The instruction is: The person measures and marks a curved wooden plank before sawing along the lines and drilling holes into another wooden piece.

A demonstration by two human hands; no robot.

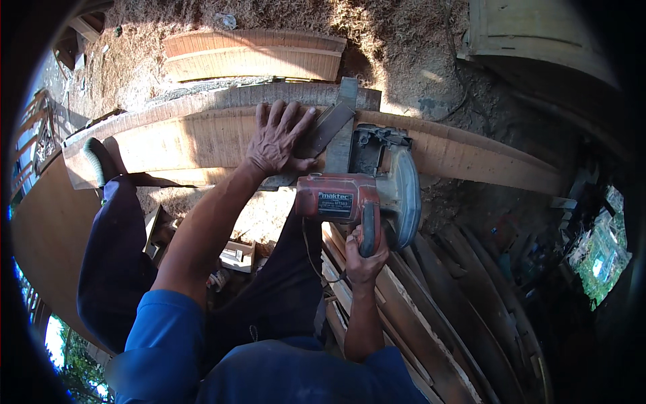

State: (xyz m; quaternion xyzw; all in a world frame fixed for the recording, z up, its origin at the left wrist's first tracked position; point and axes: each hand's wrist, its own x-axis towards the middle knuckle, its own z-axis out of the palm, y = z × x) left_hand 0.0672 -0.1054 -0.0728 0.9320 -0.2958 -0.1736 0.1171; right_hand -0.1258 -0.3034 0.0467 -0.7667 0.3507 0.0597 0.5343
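Left to right. Shoe at the left end of the plank, which spans the middle of the frame, long and curved. Left hand lies on it palm down, fingers spread, not clasping; thumb near the dark strip slanting across. Saw at centre, its front over the plank just beside the strip; right hand wrapped round its rear handle.

Handling (judged): saw probably front-heavy and rigid; best held by the rear handle, second hand on the body, well off the blade side. Plank looks stiff, fairly heavy, dry and rough, so little slip; splinters possible. Take hold near both ends.

Surface and room: brown panel at left; ground littered with shavings, upper left; curved block lying at top centre; cord looping below the saw; boards piled lower right; pale panel upper right. Hard sun and shade; underside of plank and its support cannot be made out.
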